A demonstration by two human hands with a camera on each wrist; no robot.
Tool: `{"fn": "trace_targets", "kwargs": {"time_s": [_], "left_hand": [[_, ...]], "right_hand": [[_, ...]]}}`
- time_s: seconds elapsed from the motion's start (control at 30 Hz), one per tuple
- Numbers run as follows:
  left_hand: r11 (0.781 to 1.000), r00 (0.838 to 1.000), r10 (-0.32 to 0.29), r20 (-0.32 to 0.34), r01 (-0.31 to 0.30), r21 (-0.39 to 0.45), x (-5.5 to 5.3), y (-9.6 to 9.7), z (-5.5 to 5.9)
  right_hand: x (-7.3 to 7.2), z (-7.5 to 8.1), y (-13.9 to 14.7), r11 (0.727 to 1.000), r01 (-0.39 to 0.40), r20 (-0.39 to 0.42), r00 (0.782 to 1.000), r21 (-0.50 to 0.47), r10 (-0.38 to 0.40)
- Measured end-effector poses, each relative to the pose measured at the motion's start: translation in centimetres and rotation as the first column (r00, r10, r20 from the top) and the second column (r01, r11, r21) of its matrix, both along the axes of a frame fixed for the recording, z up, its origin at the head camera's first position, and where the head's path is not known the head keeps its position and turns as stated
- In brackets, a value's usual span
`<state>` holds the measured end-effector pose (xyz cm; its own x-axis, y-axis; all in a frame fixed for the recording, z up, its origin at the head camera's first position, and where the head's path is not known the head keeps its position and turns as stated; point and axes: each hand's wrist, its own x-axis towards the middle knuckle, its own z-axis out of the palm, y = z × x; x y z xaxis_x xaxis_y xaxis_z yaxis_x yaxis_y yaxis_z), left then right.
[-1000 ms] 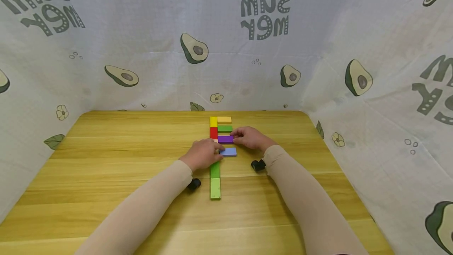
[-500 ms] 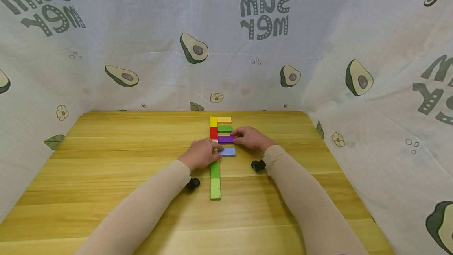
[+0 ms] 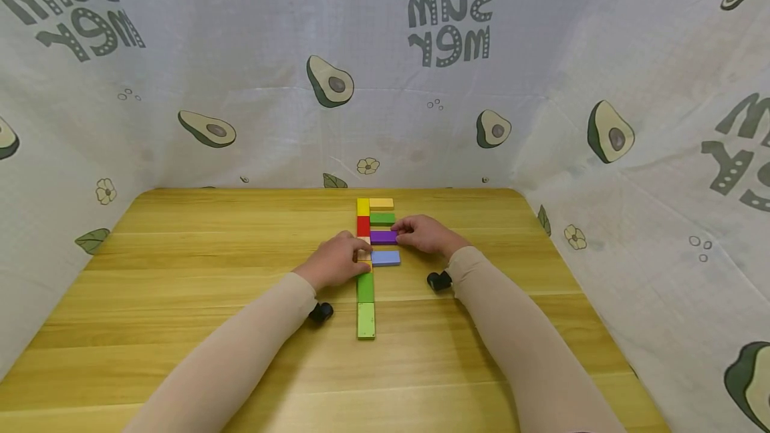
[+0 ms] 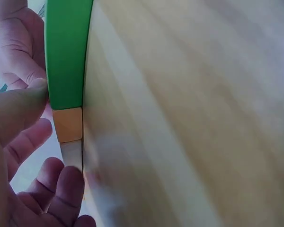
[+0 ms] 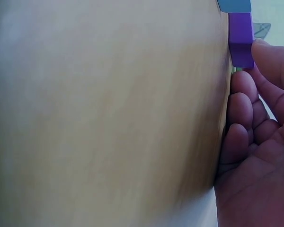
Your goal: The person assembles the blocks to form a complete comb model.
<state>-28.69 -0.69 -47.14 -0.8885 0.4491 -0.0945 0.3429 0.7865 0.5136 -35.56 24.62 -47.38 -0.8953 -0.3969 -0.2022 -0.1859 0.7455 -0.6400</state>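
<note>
Wooden blocks form a column on the table, with several blocks pointing right from it. My left hand (image 3: 333, 261) is over the column's middle, thumb and fingers bent loosely around the pale block (image 3: 364, 254) and orange block (image 4: 68, 124). Its fingers are off the light blue block (image 3: 386, 258), whose left end meets the column. My right hand (image 3: 428, 234) pinches the right end of the purple block (image 3: 383, 238) between thumb and index finger. In the right wrist view, the thumb lies at the corner of that purple block (image 5: 241, 40), the other fingers curled near the tabletop.
Yellow (image 3: 363, 206) and red (image 3: 363, 226) blocks top the column; green (image 3: 365, 288) and light green (image 3: 365, 321) blocks make its near end. A tan block (image 3: 381, 204) and another green block (image 3: 381, 219) lie beyond the purple one. Printed cloth (image 3: 385, 119) hangs behind the table.
The light blue block has slid slightly left against the column. My left hand has drawn back left off it, uncovering the pale and orange blocks. My right hand has stayed at the purple block.
</note>
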Motion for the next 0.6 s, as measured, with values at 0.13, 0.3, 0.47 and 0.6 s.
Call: {"fn": "trace_targets", "kwargs": {"time_s": [0.13, 0.3, 0.47, 0.6], "left_hand": [[1.0, 1.0, -0.001, 0.025, 0.0, 0.022, -0.18, -0.04, -0.01], [1.0, 1.0, -0.002, 0.03, 0.002, 0.026, -0.37, 0.04, 0.02], [1.0, 1.0, -0.005, 0.023, 0.005, 0.025, -0.52, 0.11, 0.05], [1.0, 1.0, -0.01, 0.014, 0.01, 0.024, -0.68, 0.16, 0.01]], "right_hand": [[-0.12, 0.12, 0.0, 1.0, 0.0, 0.004, 1.0, 0.004, 0.0], [-0.44, 0.03, 0.01, 1.0, -0.005, -0.003, 1.0, 0.006, 0.005], [-0.66, -0.04, 0.08, 1.0, -0.001, 0.004, 1.0, -0.004, 0.001], [-0.79, -0.06, 0.11, 1.0, -0.008, -0.002, 1.0, -0.005, 0.008]]}}
